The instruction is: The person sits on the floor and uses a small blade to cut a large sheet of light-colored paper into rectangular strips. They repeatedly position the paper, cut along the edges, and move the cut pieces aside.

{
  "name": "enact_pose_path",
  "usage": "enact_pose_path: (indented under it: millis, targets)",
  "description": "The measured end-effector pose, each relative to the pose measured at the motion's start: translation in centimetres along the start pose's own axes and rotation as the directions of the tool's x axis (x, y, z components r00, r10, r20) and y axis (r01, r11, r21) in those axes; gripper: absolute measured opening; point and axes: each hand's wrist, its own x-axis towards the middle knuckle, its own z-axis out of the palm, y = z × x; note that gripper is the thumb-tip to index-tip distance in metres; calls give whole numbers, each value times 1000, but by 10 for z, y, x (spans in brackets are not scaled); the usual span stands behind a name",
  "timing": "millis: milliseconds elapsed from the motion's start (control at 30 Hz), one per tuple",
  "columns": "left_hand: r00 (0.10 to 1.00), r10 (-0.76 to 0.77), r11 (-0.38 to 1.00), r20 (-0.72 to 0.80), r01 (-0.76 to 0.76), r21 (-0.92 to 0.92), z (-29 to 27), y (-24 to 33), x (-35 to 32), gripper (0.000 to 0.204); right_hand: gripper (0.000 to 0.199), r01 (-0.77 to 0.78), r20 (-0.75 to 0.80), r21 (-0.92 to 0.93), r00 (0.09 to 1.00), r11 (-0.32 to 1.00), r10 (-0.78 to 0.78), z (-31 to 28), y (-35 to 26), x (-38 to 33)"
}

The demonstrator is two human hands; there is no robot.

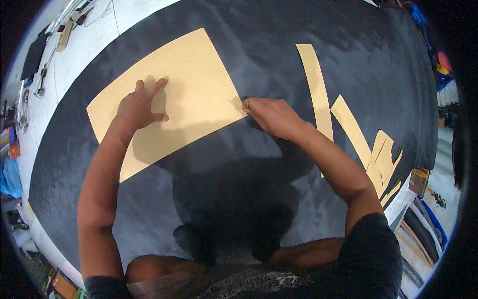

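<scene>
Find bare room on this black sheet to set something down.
The black sheet is bare between the tan panel and the long tan strip, above the right hand; also below the panel, between the forearms. It's crowded at right, where tan offcuts bunch together.

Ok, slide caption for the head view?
Left hand over a tan sheet, right hand at its corner, tan strips to the right.

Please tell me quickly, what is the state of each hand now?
Left hand: open, spread over the tan sheet.
Right hand: closed at the sheet's near right corner; whether holding anything, unclear.
</scene>
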Motion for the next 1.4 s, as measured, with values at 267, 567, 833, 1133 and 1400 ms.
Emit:
enact_pose_path:
  millis: [267, 567, 833, 1133, 1400]
  targets:
    - [1000, 17, 1000, -21, -17, 10, 2, -4, -1, 105, 22, -20, -58, 26, 998, 999, 21, -1, -3, 13]
    - [1000, 21, 1000, -10, -21, 15, 3, -2, 1, 108, 24, -3, -324, -140, 945, 990, -43, -28, 10, 140]
    - [1000, 18, 1000, 24, -18, -10, -3, 3, 1, 106, 25, 6, -439, -192, 894, 981, -92, -38, 19, 198]
    - [999, 30, 999, -45, -32, -42, 5, -10, -2, 104, 23, 43, -30, -88, 998, 995, -46, -10, 0, 20]
    - [993, -106, 974, -46, 95, -205, 48, -55, -63, 99, 25, -110, -87, -140, 991, 984, 98, -144, -38, -58]
